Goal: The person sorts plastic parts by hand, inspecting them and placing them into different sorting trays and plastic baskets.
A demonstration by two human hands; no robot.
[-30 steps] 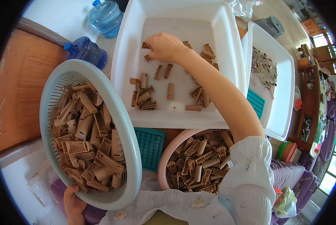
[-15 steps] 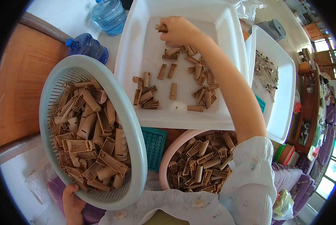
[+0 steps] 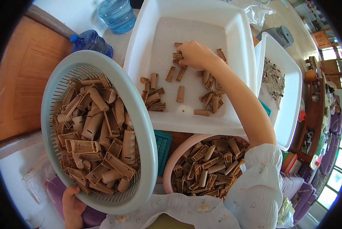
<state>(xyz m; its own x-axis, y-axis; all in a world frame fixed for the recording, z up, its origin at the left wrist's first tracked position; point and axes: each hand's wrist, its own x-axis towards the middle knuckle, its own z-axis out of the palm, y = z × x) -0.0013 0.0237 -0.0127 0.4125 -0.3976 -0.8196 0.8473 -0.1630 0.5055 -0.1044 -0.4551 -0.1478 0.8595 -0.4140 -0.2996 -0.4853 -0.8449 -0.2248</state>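
Note:
My left hand (image 3: 73, 206) grips the lower rim of a grey-blue slotted basket (image 3: 147, 160), which is tilted and full of tan half-round plastic shells (image 3: 92, 126). My right hand (image 3: 197, 55) reaches into a large white tub (image 3: 159, 120). Its fingers are curled down on a few tan plastic shells (image 3: 176, 57), partly hidden by the hand. More loose shells lie around it on the tub floor, one single shell (image 3: 180, 94) standing apart in the middle. A pink basin (image 3: 169, 168) close to my body holds many similar shells.
Right of the tub stands a second white tub (image 3: 291, 95) with thin, tangled pieces. A teal ridged tray (image 3: 163, 147) shows between basket and basin. Blue water bottles (image 3: 92, 44) stand at the far left, by a wooden door (image 3: 29, 80). Clear plastic (image 3: 259, 15) lies at the back.
My right hand has come nearer and a little right, from the tub's far part down onto the shells. The left hand keeps its hold on the basket. The whole view has shifted slightly.

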